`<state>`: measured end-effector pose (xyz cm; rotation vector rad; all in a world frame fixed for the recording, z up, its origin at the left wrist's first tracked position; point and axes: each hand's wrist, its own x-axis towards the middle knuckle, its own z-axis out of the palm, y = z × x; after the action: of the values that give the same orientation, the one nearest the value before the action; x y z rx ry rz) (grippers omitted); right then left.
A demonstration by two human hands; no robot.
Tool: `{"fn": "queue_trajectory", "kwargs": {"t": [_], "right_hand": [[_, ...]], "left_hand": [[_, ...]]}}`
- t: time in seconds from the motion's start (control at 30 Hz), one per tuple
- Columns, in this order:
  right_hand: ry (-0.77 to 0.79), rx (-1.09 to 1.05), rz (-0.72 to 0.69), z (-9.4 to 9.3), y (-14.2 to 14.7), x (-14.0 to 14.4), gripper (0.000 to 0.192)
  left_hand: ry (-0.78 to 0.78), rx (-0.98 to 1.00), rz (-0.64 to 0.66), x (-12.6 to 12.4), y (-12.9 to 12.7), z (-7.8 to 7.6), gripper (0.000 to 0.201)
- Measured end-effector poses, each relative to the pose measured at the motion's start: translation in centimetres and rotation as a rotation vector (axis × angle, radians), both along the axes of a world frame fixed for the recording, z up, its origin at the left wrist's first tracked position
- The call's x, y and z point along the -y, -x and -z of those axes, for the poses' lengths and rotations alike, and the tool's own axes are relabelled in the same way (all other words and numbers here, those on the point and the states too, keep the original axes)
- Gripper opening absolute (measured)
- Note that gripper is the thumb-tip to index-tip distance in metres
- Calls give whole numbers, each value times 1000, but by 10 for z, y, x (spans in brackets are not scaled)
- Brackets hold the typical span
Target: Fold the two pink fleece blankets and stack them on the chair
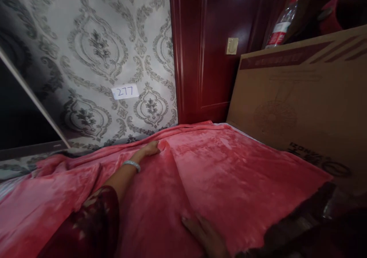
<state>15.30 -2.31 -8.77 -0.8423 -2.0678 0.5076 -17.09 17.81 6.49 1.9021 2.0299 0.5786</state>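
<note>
A pink plush blanket [229, 166] is spread over a bed and reaches the wall. My left hand [150, 149] stretches far forward, with a pale bangle on the wrist, and its fingers pinch a raised fold of the blanket near the wall. My right hand [205, 233] lies flat on the blanket at the lower middle, fingers apart, holding nothing. A dark red patterned sleeve covers my left upper arm.
A large cardboard box [301, 105] leans at the right edge of the bed. A plastic water bottle [282, 21] stands behind it. A dark red wooden door [215, 51] and patterned wallpaper with a paper label "277" [125, 91] are ahead.
</note>
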Motion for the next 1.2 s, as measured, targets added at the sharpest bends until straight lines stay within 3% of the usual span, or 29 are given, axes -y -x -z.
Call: {"fn": "queue_trajectory", "kwargs": {"t": [0.1,0.2,0.3,0.4,0.5,0.63,0.73,0.83,0.97,1.1,1.2], "right_hand": [[33,-192,-95,-23,4,-1,58],[6,-336,-157,-53,1,-14,55],[-100,-429,-91,-86,-15,-38,57],[-108,-410,45,-103,-43,-73,64],[20,-360,168,-83,-70,-106,64],[159,-292,259,-26,-91,-126,57],[158,-280,238,-1,-95,-121,58],[174,-279,241,1,-94,-114,58],[205,-276,246,-2,-94,-115,59],[222,-210,179,-10,-110,-117,54],[144,-150,187,-34,-121,-106,45]], "left_hand": [[-83,-24,5,3,-3,-21,28],[-167,-72,-43,1,-3,-53,30],[-253,-128,-99,-13,-13,-84,34],[-310,-195,-154,-38,-41,-97,39],[-310,-267,-187,-60,-82,-78,56],[-200,-316,-29,-68,-127,-19,47],[-101,-333,62,-61,-138,25,46],[-50,-356,60,-57,-136,53,55],[5,-378,64,-62,-130,60,63],[64,-394,140,-59,-115,41,64],[52,-422,149,-44,-94,25,63]]}}
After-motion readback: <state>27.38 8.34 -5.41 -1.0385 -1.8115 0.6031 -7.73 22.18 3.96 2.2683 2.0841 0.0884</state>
